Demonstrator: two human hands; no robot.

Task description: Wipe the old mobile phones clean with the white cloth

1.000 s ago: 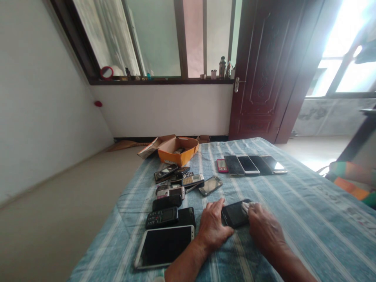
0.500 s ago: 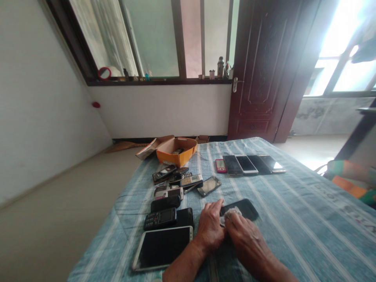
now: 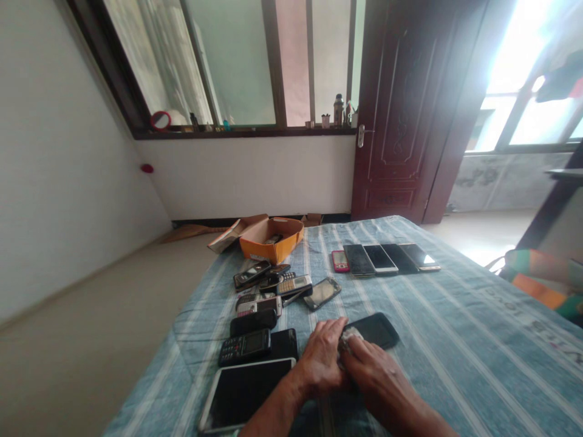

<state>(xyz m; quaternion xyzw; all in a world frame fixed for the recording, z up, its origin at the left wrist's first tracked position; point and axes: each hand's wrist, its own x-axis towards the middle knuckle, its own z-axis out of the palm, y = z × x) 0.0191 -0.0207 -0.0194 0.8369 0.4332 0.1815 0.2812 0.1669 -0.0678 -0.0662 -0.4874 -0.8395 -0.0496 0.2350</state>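
A black smartphone [image 3: 374, 329] lies screen-up on the blue striped tablecloth [image 3: 455, 340]. My left hand [image 3: 320, 363] rests on the phone's left end, fingers curled against it, holding it down. My right hand [image 3: 370, 370] is closed on a small white cloth [image 3: 348, 335] and presses it on the phone's left part, right beside my left hand. Just left of my hands lie a big tablet [image 3: 241, 394] and a cluster of old keypad phones [image 3: 262, 303].
A row of several smartphones [image 3: 385, 258] lies across the far middle of the table. An open orange cardboard box [image 3: 271, 238] stands at the far left corner. Behind it are a window sill with small items and a dark wooden door [image 3: 405, 109].
My right hand with the cloth has slid leftward over the phone's screen, from its right end to its left end beside my left hand. The camera has tipped slightly.
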